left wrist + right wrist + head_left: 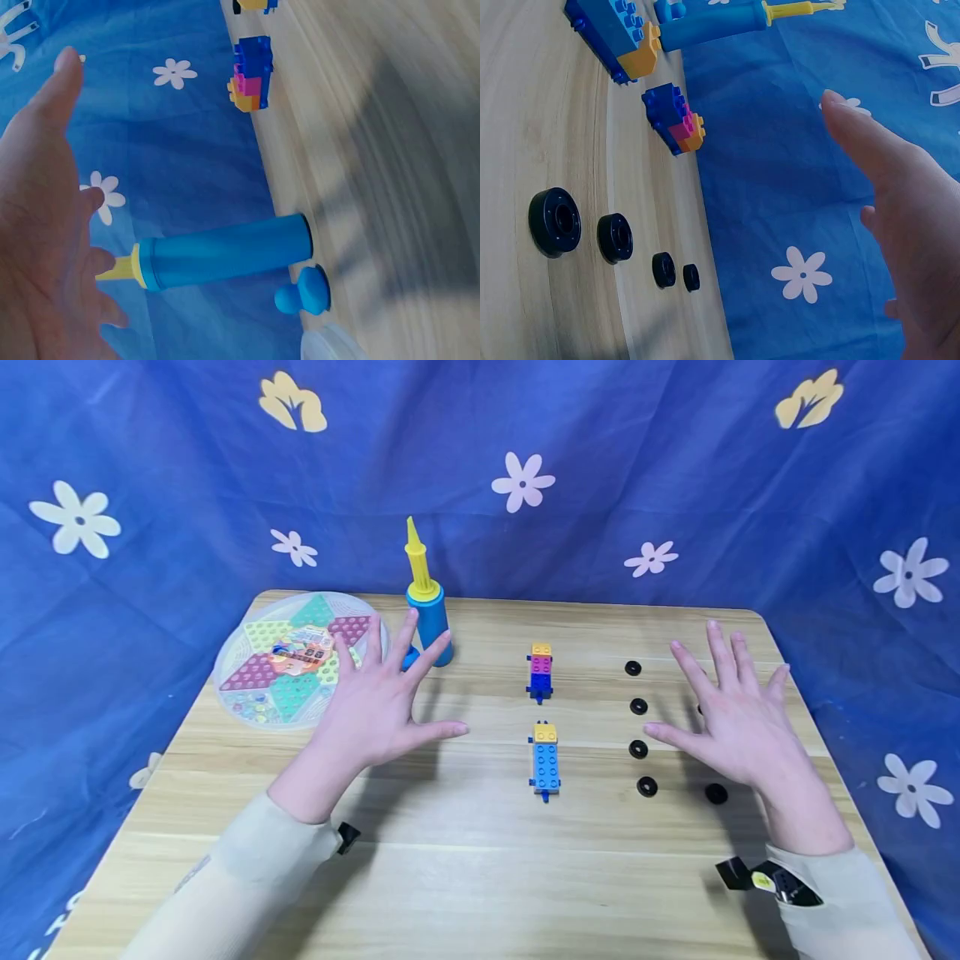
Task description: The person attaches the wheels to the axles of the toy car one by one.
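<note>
My left hand [375, 706] is held above the table with fingers spread, overlapping the right edge of a round Chinese checkers board [251, 681] in the head view. It holds nothing. My right hand [738, 722] is likewise spread and bare over the right side, near several black toy wheels [638, 749]. Between the hands lie two toy-brick car bodies. The farther body [541, 666] is yellow, pink and dark blue; the nearer body [546, 764] is light blue with a yellow end. Small blue axle stubs stick out from both. Some wheels are partly hidden behind my right hand.
A blue hand pump [432, 625] with a yellow nozzle stands upright at the back, beyond my left fingertips. Beside its base sits a small blue knobbed piece [304, 291]. A blue flowered cloth [585, 518] hangs behind the wooden table [480, 877].
</note>
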Demonstrator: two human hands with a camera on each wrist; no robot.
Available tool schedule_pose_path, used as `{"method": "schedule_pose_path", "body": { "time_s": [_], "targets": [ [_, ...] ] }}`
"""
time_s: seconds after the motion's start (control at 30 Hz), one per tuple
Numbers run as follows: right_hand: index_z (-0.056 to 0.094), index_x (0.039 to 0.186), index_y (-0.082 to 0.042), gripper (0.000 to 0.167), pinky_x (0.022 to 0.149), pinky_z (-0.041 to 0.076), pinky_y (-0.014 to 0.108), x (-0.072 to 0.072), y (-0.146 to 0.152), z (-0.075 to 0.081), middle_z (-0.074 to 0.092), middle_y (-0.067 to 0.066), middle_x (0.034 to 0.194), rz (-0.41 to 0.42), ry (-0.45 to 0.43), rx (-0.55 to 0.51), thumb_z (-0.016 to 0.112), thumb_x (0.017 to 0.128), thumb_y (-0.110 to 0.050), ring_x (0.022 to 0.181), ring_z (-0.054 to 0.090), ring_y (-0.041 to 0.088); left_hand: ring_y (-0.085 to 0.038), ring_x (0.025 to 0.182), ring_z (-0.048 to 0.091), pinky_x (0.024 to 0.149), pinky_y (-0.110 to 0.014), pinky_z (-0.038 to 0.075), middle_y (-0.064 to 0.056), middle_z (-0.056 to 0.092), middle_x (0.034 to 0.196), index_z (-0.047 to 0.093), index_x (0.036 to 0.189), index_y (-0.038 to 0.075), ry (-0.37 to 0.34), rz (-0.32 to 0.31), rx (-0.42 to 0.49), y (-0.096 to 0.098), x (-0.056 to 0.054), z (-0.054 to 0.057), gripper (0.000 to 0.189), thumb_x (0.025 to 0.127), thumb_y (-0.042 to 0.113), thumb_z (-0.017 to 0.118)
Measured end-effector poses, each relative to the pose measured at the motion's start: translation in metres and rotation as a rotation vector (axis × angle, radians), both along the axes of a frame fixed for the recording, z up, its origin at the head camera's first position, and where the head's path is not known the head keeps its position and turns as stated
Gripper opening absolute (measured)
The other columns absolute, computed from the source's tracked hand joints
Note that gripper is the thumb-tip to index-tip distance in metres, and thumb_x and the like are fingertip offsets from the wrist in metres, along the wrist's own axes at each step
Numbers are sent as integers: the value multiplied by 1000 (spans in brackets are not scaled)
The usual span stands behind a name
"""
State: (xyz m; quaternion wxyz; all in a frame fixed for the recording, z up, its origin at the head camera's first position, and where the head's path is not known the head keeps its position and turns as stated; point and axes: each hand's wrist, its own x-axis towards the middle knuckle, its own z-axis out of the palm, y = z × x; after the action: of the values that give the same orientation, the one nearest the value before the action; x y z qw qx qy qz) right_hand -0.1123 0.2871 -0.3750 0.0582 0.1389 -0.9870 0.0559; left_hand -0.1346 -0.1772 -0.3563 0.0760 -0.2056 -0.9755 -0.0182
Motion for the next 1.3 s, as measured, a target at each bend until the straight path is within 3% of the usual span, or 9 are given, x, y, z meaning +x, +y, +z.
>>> {"method": "schedule_pose_path", "body": {
  "time_s": [0.17, 0.4, 0.67, 1.0, 1.3],
  "targets": [
    [15, 172, -26, 116, 107, 3, 90, -2, -3, 1, -12, 10, 176, 26, 5, -34, 69, 84, -80, 160, -8, 40, -55, 155, 14, 112, -86, 11, -11, 10, 177, 17, 170, 41, -31, -23, 21, 10, -2, 2, 114, 76, 102, 42],
    [21, 171, -24, 113, 113, 13, 84, -6, -4, 2, -4, 12, 177, 86, 30, -94, 74, 84, -74, 159, 9, 44, -47, 157, 17, 117, -79, 19, -9, 9, 176, 11, 170, 43, -96, -73, 27, 29, -9, -2, 115, 75, 105, 30],
    [29, 169, -18, 112, 121, 20, 70, -14, -2, -6, 12, 13, 176, 165, 58, -203, 83, 82, -63, 150, 29, 54, -45, 156, 22, 116, -70, 34, -10, 13, 176, 9, 171, 39, -148, -174, 121, 53, -26, -18, 115, 78, 102, 35],
    [36, 166, -20, 104, 114, 33, 72, -23, 0, -21, 24, 8, 173, 222, 28, -377, 92, 82, -45, 154, 30, 42, -39, 156, 28, 117, -63, 38, -7, 19, 175, 8, 171, 36, -149, -231, 228, 73, -49, -33, 117, 81, 90, 60],
    [38, 165, -24, 96, 114, 34, 71, -30, 7, -35, 31, 5, 170, 189, -71, -503, 91, 86, -38, 152, 34, 41, -34, 158, 23, 124, -56, 28, -6, 19, 175, 14, 171, 22, -206, -286, 329, 85, -74, -52, 123, 80, 84, 69]
  ]
}}
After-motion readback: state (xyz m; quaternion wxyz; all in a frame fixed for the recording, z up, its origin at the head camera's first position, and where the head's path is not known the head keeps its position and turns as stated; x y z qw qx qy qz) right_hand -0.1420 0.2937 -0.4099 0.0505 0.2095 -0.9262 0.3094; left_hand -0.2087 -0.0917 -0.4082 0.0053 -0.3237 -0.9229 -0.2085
